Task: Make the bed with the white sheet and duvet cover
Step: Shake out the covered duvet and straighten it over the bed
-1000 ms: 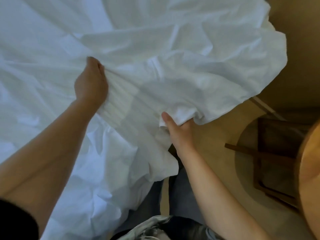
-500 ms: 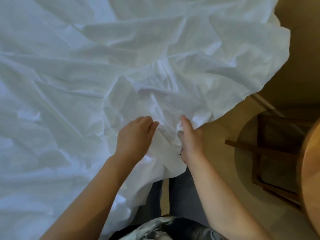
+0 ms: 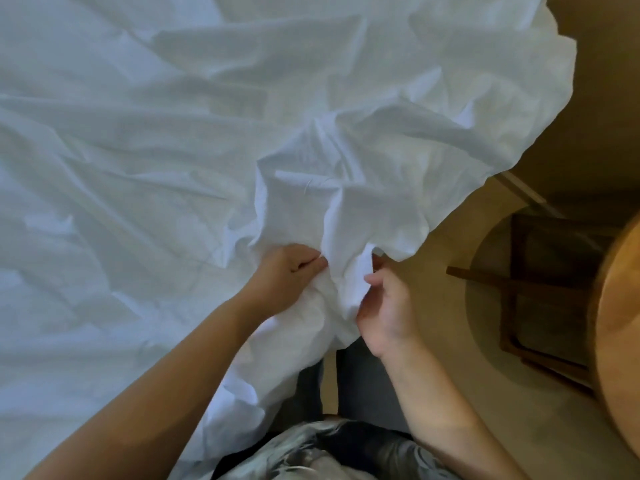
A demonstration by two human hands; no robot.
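Observation:
A large crumpled white sheet (image 3: 173, 150) covers the bed and fills most of the view, with its near corner hanging over the bed's edge in front of me. My left hand (image 3: 287, 275) grips a bunched fold of this cloth, fingers curled into it. Close to its right, my right hand (image 3: 384, 306) pinches the same gathered corner between thumb and fingers. The two hands are a short gap apart with a ridge of cloth between them. I cannot tell the sheet from the duvet cover.
A tan floor (image 3: 450, 375) lies to the right of the bed. A dark wooden stool or frame (image 3: 540, 289) stands there, and a round wooden tabletop (image 3: 620, 341) fills the right edge. My legs (image 3: 363, 393) stand against the bed's edge.
My left hand came from far out on the sheet back toward me and took hold of the bunched corner beside my right hand. The cloth gathered into deeper folds near me.

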